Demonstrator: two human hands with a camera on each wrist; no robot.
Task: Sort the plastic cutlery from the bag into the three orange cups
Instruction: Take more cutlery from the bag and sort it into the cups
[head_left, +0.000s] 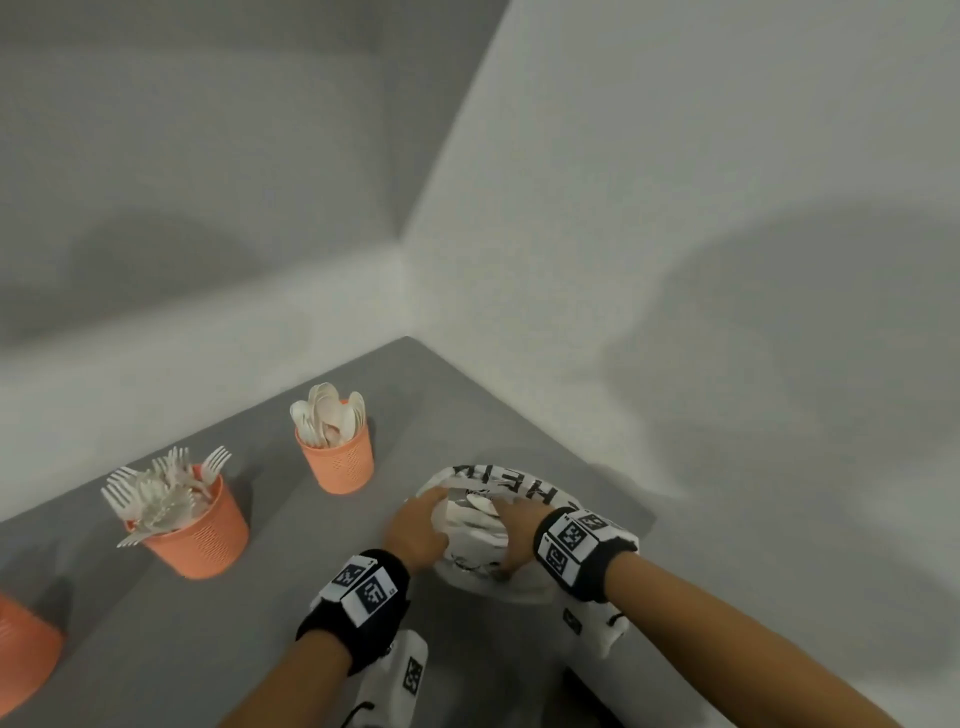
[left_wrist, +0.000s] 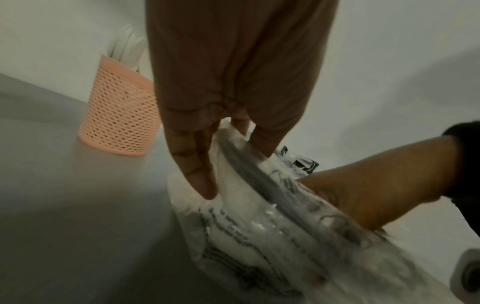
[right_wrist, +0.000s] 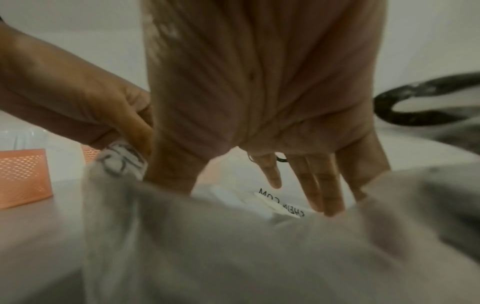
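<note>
While the left hand (head_left: 418, 525) pinches the rim of the bag (head_left: 470, 564), lower centre on the desk (head_left: 260, 613), the right hand (head_left: 514, 535) reaches inside, fingers (right_wrist: 320, 191) straight, nearer the cutlery (right_wrist: 280, 205).

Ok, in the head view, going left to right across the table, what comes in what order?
Cut-off orange cup → cup of forks → cup of spoons → left hand → plastic bag → right hand, reaching into the bag.
</note>
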